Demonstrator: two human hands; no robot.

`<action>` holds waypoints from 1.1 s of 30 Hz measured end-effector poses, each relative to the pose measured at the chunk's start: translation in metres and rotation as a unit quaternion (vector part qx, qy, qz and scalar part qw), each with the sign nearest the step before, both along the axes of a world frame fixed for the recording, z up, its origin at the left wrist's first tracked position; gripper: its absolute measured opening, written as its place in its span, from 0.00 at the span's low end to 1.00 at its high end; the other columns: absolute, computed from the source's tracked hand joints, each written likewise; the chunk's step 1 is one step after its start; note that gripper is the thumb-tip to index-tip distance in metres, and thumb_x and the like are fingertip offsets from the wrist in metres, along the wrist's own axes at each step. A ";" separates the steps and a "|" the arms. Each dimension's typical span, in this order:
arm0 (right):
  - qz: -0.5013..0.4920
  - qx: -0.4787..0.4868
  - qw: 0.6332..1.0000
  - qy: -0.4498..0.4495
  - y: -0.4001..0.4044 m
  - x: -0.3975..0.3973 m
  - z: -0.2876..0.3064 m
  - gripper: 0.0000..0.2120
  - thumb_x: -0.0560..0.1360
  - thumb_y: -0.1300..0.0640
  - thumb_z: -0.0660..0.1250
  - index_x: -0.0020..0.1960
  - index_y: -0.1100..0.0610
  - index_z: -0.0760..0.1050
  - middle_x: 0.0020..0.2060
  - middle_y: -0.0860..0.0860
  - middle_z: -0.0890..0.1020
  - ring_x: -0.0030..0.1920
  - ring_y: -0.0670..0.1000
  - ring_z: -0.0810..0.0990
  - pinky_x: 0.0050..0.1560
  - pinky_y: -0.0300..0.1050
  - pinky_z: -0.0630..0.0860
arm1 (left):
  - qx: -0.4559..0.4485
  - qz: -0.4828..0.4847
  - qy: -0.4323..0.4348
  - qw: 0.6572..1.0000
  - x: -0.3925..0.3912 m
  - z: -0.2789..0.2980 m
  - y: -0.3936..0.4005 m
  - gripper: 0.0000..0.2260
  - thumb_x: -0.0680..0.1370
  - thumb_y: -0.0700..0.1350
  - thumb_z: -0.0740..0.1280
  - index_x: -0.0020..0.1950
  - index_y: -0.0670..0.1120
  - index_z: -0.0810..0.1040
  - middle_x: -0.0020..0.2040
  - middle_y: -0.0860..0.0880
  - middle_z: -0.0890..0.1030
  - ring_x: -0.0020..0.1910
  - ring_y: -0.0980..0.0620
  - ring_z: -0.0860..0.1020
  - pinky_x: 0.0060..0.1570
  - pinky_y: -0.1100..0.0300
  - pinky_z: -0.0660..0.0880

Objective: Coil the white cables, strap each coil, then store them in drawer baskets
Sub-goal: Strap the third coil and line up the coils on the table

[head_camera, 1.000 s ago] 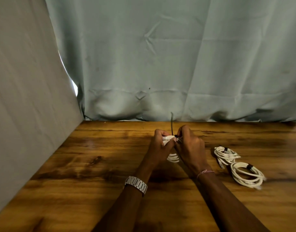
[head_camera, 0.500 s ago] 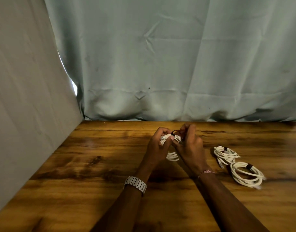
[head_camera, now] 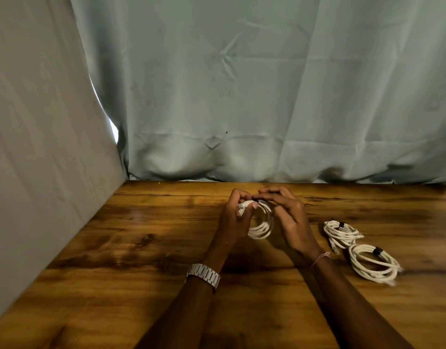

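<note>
The white cable coil (head_camera: 261,224) hangs between the two hands just above the wooden table (head_camera: 141,248), nearer its far edge than its near one and about midway between the left and right sides. The left hand (head_camera: 235,217) pinches the top of the bundle, thumb and curled fingers closed round the gathered strands, while the lower loops dangle free below. The right hand (head_camera: 287,217) has its fingertips curled in at that same top spot, apparently nipping a small dark strap (head_camera: 256,197) — too small here to say how far round it has gone. The step in hand looks like fastening the strap, and doing it well would mean keeping the left pinch firm so the turns stay stacked, drawing the strap snug across all the strands rather than a few, and closing it before easing either grip; a slack wrap would probably let the loose lower loops spring apart. Toward the right edge of the table lie two finished coils — the farther strapped coil (head_camera: 341,231) and the nearer strapped coil (head_camera: 373,264), close together and perhaps touching, each with a dark band round one side. No drawer baskets are in view. A metal-link watch (head_camera: 203,274) sits on the left wrist, a thin bracelet (head_camera: 321,256) on the right. A pale curtain (head_camera: 267,84) hangs behind the table. No brand, label or writing can be read anywhere.
</note>
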State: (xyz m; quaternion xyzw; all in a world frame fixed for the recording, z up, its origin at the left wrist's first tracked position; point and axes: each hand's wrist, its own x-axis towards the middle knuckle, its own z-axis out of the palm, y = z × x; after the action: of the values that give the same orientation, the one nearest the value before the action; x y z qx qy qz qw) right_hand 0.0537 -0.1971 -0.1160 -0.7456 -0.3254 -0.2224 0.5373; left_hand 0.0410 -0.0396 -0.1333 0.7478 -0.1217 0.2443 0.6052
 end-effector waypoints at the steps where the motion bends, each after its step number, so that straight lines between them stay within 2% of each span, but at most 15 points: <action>1: 0.014 0.023 0.999 0.020 0.000 0.002 -0.001 0.18 0.76 0.62 0.57 0.56 0.60 0.84 0.57 0.53 0.80 0.62 0.52 0.77 0.62 0.49 0.75 | 0.004 0.004 -0.003 1.000 0.001 -0.001 0.001 0.07 0.79 0.44 0.66 0.52 0.42 0.73 0.47 0.42 0.80 0.43 0.51 0.79 0.43 0.53 0.76; 3: 0.026 0.090 0.993 0.072 0.002 0.003 0.000 0.18 0.80 0.59 0.55 0.53 0.59 0.84 0.56 0.53 0.81 0.62 0.53 0.79 0.62 0.52 0.75 | 0.010 0.014 -0.007 1.000 0.003 -0.002 0.003 0.05 0.79 0.41 0.67 0.52 0.42 0.74 0.46 0.44 0.80 0.43 0.52 0.78 0.43 0.56 0.76; 5: 0.003 0.120 0.986 0.119 0.006 -0.001 0.004 0.16 0.83 0.52 0.60 0.48 0.58 0.84 0.53 0.53 0.82 0.59 0.51 0.80 0.60 0.49 0.76 | 0.006 0.019 -0.009 1.000 0.003 -0.002 0.005 0.04 0.79 0.41 0.67 0.51 0.42 0.74 0.46 0.45 0.80 0.44 0.50 0.79 0.44 0.55 0.76; 7: -0.041 0.075 0.988 0.130 0.009 -0.004 0.006 0.10 0.78 0.51 0.70 0.43 0.56 0.84 0.51 0.50 0.82 0.55 0.44 0.80 0.58 0.44 0.76 | 0.006 0.020 -0.012 1.000 0.002 -0.001 0.005 0.05 0.80 0.42 0.67 0.51 0.42 0.74 0.46 0.45 0.80 0.44 0.49 0.79 0.44 0.54 0.76; 9: -0.061 0.023 0.989 0.135 0.013 -0.004 0.004 0.06 0.73 0.53 0.76 0.40 0.55 0.84 0.51 0.47 0.82 0.55 0.41 0.79 0.58 0.44 0.77 | 0.017 0.020 -0.019 0.999 0.001 0.000 0.005 0.05 0.80 0.41 0.67 0.52 0.41 0.74 0.45 0.46 0.79 0.43 0.54 0.78 0.42 0.59 0.75; 11: -0.049 0.014 0.989 0.140 0.014 -0.003 0.002 0.05 0.72 0.55 0.77 0.40 0.56 0.85 0.51 0.47 0.82 0.55 0.41 0.79 0.58 0.45 0.77 | 0.024 0.023 -0.015 0.999 0.002 0.000 0.006 0.04 0.80 0.38 0.67 0.52 0.39 0.73 0.45 0.48 0.78 0.42 0.60 0.76 0.41 0.66 0.74; 14: -0.019 0.022 0.989 0.145 0.012 -0.001 0.003 0.06 0.73 0.58 0.75 0.39 0.59 0.84 0.53 0.51 0.81 0.56 0.42 0.79 0.57 0.40 0.77 | 0.011 0.019 0.007 1.000 0.002 0.001 0.006 0.04 0.80 0.37 0.66 0.53 0.41 0.73 0.46 0.48 0.78 0.42 0.61 0.76 0.41 0.67 0.73; 17: -0.018 -0.005 0.986 0.168 0.007 0.001 0.004 0.08 0.74 0.59 0.75 0.36 0.58 0.80 0.55 0.51 0.80 0.59 0.42 0.78 0.56 0.37 0.73 | -0.029 0.005 0.055 0.998 0.001 0.002 0.004 0.03 0.81 0.39 0.66 0.54 0.44 0.73 0.48 0.49 0.79 0.45 0.58 0.78 0.41 0.66 0.75; 20: -0.034 -0.036 0.983 0.175 0.003 0.003 0.001 0.08 0.74 0.60 0.75 0.36 0.57 0.81 0.56 0.48 0.79 0.60 0.40 0.76 0.56 0.38 0.71 | -0.073 -0.009 0.103 0.992 0.001 0.001 0.003 0.03 0.82 0.41 0.66 0.54 0.47 0.74 0.51 0.46 0.81 0.50 0.49 0.82 0.44 0.60 0.78; 23: -0.070 -0.082 0.984 0.145 0.003 0.002 0.001 0.09 0.74 0.58 0.75 0.36 0.54 0.81 0.54 0.45 0.78 0.57 0.36 0.75 0.52 0.34 0.70 | -0.093 -0.013 0.124 0.988 0.001 0.001 0.002 0.03 0.82 0.42 0.66 0.54 0.49 0.75 0.52 0.44 0.82 0.52 0.44 0.83 0.48 0.52 0.81; 27: -0.145 -0.156 0.975 0.067 0.006 0.003 -0.002 0.05 0.73 0.53 0.75 0.38 0.48 0.84 0.52 0.45 0.78 0.52 0.45 0.77 0.47 0.38 0.71 | -0.093 -0.010 0.121 0.988 -0.001 0.002 0.002 0.06 0.81 0.42 0.67 0.58 0.44 0.75 0.52 0.44 0.82 0.49 0.48 0.83 0.42 0.60 0.81; 30: -0.226 -0.225 0.948 -0.016 0.011 0.001 -0.006 0.05 0.73 0.48 0.75 0.43 0.49 0.85 0.50 0.46 0.80 0.50 0.51 0.76 0.44 0.46 0.74 | -0.086 -0.004 0.110 0.990 -0.002 0.002 0.003 0.07 0.81 0.41 0.67 0.58 0.42 0.75 0.51 0.45 0.82 0.46 0.51 0.83 0.40 0.63 0.79; 33: -0.292 -0.259 0.919 -0.053 0.018 -0.005 -0.007 0.08 0.73 0.46 0.74 0.45 0.50 0.85 0.49 0.48 0.81 0.50 0.54 0.76 0.45 0.50 0.75 | -0.072 -0.002 0.099 0.992 -0.002 0.002 0.003 0.07 0.80 0.40 0.68 0.57 0.43 0.76 0.50 0.46 0.82 0.47 0.51 0.82 0.42 0.62 0.80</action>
State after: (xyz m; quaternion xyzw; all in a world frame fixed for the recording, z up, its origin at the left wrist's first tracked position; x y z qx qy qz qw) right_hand 0.0490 -0.1791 -0.1234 -0.9079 -0.1673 -0.3163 0.2186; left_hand 0.0395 -0.0367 -0.1316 0.7229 -0.0446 0.1755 0.6668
